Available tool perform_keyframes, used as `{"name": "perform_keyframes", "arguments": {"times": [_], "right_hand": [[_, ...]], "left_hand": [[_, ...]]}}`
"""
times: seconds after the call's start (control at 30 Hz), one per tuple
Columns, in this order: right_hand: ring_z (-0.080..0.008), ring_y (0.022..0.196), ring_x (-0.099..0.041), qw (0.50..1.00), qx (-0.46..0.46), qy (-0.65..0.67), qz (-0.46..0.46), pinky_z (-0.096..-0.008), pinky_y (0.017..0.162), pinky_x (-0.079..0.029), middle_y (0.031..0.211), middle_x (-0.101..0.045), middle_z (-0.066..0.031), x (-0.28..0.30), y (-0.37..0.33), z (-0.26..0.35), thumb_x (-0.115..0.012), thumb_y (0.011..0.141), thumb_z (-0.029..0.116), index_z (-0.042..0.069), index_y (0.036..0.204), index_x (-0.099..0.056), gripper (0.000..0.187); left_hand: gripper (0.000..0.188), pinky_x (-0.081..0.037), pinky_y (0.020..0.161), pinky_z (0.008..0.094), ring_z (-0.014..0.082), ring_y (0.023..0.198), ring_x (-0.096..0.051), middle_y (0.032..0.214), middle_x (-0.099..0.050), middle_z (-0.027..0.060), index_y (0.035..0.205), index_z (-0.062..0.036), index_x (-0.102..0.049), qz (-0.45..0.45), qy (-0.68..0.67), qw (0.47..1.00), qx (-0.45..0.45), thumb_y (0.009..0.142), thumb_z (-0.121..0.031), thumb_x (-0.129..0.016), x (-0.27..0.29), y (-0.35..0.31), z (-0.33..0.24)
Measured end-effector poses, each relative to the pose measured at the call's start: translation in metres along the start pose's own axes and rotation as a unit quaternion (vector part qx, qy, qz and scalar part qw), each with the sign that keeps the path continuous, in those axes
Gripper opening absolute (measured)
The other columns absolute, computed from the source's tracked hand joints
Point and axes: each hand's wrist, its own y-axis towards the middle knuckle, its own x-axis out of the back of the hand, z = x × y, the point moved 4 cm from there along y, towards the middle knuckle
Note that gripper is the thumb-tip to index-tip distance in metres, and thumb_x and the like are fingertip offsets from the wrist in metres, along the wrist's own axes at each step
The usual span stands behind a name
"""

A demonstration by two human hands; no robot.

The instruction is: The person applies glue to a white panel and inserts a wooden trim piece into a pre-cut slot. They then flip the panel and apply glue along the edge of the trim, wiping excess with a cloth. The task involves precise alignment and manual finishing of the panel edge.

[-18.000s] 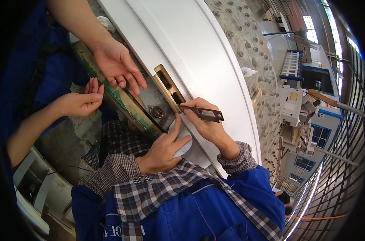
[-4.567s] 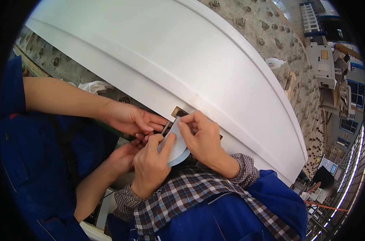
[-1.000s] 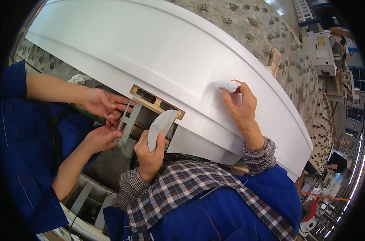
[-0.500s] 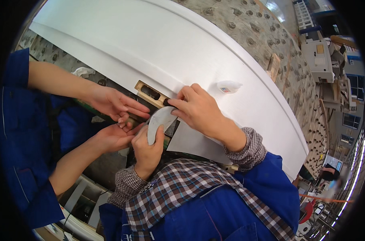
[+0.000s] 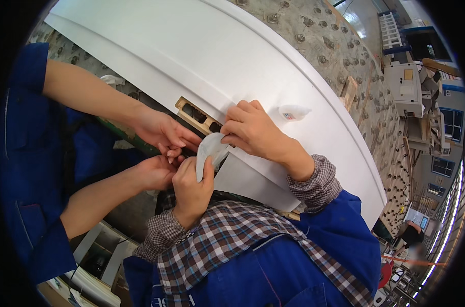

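Head view: the left hand (image 5: 193, 187) is closed on a grey half-round pad (image 5: 211, 149), its thumb lying along the near face and its fingers curled in behind. The right hand (image 5: 255, 130) comes in from the other side, back of the hand up, with bent fingertips at the upper right edge of the pad; I cannot tell whether they pinch it or only touch it. The pad is tilted up between the 2 hands, at the near edge of a large white board (image 5: 166, 51), and covers the lower end of a wooden slot (image 5: 199, 115) set in that edge. At least 2 dark openings show in the slot.

From the left, a co-worker in blue sleeves reaches in with 2 bare hands. The upper hand (image 5: 163, 132) points its fingers toward the slot, just beside the pad; the lower hand (image 5: 158, 173) is half curled, near the left hand. What lies between them is hidden.

A small white bottle (image 5: 294, 112) lies on its side on the board, beyond the right hand. Below the right forearm is a grey sheet (image 5: 248, 176). A wood block (image 5: 348, 93) rests on the studded table (image 5: 340, 43) past the far edge.
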Motion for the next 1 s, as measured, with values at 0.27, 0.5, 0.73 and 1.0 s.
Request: {"name": "perform_keyframes", "arguments": {"times": [0.27, 0.5, 0.73, 1.0], "right_hand": [[-0.0191, 0.087, -0.052, 0.999, 0.046, 0.009, -0.018, -0.0354, 0.080, -0.034, 0.087, -0.055, 0.0006, -0.003, 0.000, 0.001, -0.078, 0.072, 0.021, 0.013, 0.082, -0.066, 0.018], [-0.0190, 0.089, -0.052, 0.998, 0.059, 0.009, -0.021, -0.0363, 0.084, -0.034, 0.088, -0.056, 0.0015, -0.003, -0.001, -0.002, -0.078, 0.072, 0.021, 0.014, 0.084, -0.066, 0.018], [-0.0186, 0.092, -0.053, 0.998, 0.063, 0.022, -0.014, -0.0369, 0.086, -0.034, 0.089, -0.057, 0.0019, -0.003, 0.000, -0.003, -0.078, 0.073, 0.022, 0.014, 0.085, -0.066, 0.018], [-0.0188, 0.092, -0.052, 0.996, 0.080, 0.015, -0.033, -0.0375, 0.086, -0.034, 0.090, -0.056, 0.0014, -0.005, -0.001, -0.002, -0.078, 0.072, 0.022, 0.015, 0.082, -0.066, 0.017]], "left_hand": [[0.007, -0.047, 0.062, 0.0431, 0.0382, 0.071, -0.059, 0.077, -0.061, 0.0186, 0.086, 0.0047, -0.063, -0.025, 0.016, 1.000, -0.008, 0.088, -0.002, -0.064, -0.002, -0.008, 0.002], [0.006, -0.048, 0.064, 0.0420, 0.0371, 0.073, -0.060, 0.079, -0.062, 0.0185, 0.089, 0.0054, -0.063, -0.012, 0.048, 0.999, -0.023, 0.087, 0.000, -0.064, -0.004, -0.010, 0.002], [0.010, -0.050, 0.068, 0.0413, 0.0370, 0.077, -0.062, 0.085, -0.063, 0.0191, 0.096, 0.0059, -0.064, -0.013, 0.070, 0.997, -0.040, 0.088, 0.001, -0.063, -0.004, -0.014, 0.002], [0.012, -0.051, 0.068, 0.0410, 0.0361, 0.078, -0.063, 0.085, -0.063, 0.0186, 0.098, 0.0063, -0.064, -0.015, 0.096, 0.994, -0.056, 0.088, 0.000, -0.063, -0.002, -0.016, -0.004]]}}
